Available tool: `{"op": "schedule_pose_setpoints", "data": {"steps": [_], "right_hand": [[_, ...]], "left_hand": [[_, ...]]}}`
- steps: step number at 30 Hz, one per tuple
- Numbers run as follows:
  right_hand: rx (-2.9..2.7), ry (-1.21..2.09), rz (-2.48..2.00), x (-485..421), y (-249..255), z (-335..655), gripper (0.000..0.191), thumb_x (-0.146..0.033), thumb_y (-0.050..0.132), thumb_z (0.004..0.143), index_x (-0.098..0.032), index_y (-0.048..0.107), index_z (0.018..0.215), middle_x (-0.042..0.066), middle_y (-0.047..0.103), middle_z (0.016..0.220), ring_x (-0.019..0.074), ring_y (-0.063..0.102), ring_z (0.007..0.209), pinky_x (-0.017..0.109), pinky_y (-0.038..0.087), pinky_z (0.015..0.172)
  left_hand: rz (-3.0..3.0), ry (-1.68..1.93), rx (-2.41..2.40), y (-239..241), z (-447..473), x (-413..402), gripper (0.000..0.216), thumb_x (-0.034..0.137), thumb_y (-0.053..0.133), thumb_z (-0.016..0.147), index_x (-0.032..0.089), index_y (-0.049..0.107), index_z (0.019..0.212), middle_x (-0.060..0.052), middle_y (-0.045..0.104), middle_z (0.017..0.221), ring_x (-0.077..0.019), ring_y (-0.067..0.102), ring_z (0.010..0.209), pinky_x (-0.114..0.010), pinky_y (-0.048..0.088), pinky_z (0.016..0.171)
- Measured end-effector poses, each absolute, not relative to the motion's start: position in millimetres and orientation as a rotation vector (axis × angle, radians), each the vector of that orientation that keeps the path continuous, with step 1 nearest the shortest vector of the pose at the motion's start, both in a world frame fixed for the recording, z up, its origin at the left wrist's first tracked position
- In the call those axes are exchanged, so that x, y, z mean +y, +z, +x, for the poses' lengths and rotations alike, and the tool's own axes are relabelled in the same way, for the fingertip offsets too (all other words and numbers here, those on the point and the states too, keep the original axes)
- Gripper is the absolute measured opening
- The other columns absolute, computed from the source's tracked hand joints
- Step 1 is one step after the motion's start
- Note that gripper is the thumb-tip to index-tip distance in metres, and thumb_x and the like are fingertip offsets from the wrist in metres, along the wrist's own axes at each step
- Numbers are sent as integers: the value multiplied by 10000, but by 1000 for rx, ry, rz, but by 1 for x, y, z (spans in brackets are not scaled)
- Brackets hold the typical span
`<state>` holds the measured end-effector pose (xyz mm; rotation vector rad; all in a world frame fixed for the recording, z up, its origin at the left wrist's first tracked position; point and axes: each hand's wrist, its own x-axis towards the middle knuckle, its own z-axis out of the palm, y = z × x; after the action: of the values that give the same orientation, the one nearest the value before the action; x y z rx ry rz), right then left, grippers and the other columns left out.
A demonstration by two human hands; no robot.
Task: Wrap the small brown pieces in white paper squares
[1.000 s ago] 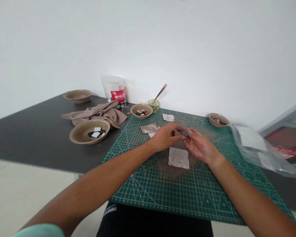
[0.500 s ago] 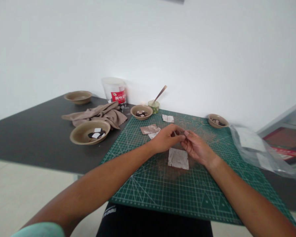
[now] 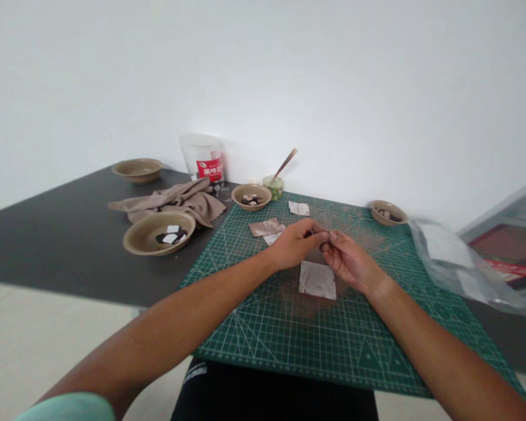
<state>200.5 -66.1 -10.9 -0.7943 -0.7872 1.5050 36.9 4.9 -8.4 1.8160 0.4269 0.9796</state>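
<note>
My left hand (image 3: 296, 242) and my right hand (image 3: 348, 260) meet fingertip to fingertip above the green cutting mat (image 3: 333, 339). Both are closed in a pinch on a small dark piece (image 3: 325, 235) that is too small to name. A pale square sheet of paper (image 3: 317, 279) lies on the mat just below the hands, on a patch of reddish dust. More paper scraps (image 3: 266, 228) lie beyond my left hand.
On the dark table (image 3: 48, 240) stand a tan bowl with scraps (image 3: 159, 233), an empty bowl (image 3: 137, 169), a brown cloth (image 3: 175, 200), a white tub (image 3: 203, 158), a small bowl (image 3: 251, 197), a jar with a stick (image 3: 274, 184). Another small bowl (image 3: 388, 213) and a clear plastic bag (image 3: 456, 263) are at right.
The hands have drawn closer together, and the right hand's fingers have curled in onto the small piece. Nothing else on the table has moved.
</note>
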Motion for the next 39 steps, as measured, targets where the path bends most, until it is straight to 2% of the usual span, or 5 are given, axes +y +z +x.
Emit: {"op": "schedule_pose_setpoints", "data": {"steps": [10,18,31,35,39], "right_hand": [[-779,1548,-737,-68,-9,204,178,-158,727,849,-202,664,1010,-2,747,877,115,733,746,191,632,713],[-727,1517,-720,-68,-8,204,181,-152,705,866,-205,653,1031,-2,745,874,107,731,734,178,635,703],[-746,1449,-758,-69,-7,200,175,-223,750,848,-186,682,1005,0,718,879,62,673,667,117,592,662],[-895,1384,-907,-69,-8,199,178,-347,724,866,-215,674,975,-13,678,828,77,624,653,169,552,618],[-1141,1080,-1183,-58,-3,201,217,-428,687,869,-222,649,923,-11,642,817,121,599,715,241,498,657]], "left_hand": [[1897,987,490,-2,34,3,238,322,512,959,157,684,955,-29,673,886,-151,612,857,-296,476,819],[1822,950,371,-5,32,5,233,242,596,907,177,703,1103,-66,704,1075,-193,627,1011,-336,470,916],[1688,868,302,-9,34,8,294,303,678,869,166,682,1129,-77,710,1072,-179,628,974,-328,472,889],[1580,854,333,-11,36,11,286,328,696,846,156,673,1073,-61,689,1000,-131,608,809,-276,474,750],[1444,867,482,-18,37,16,311,369,709,822,145,624,1020,-3,629,834,-85,543,624,-237,425,601]]}}
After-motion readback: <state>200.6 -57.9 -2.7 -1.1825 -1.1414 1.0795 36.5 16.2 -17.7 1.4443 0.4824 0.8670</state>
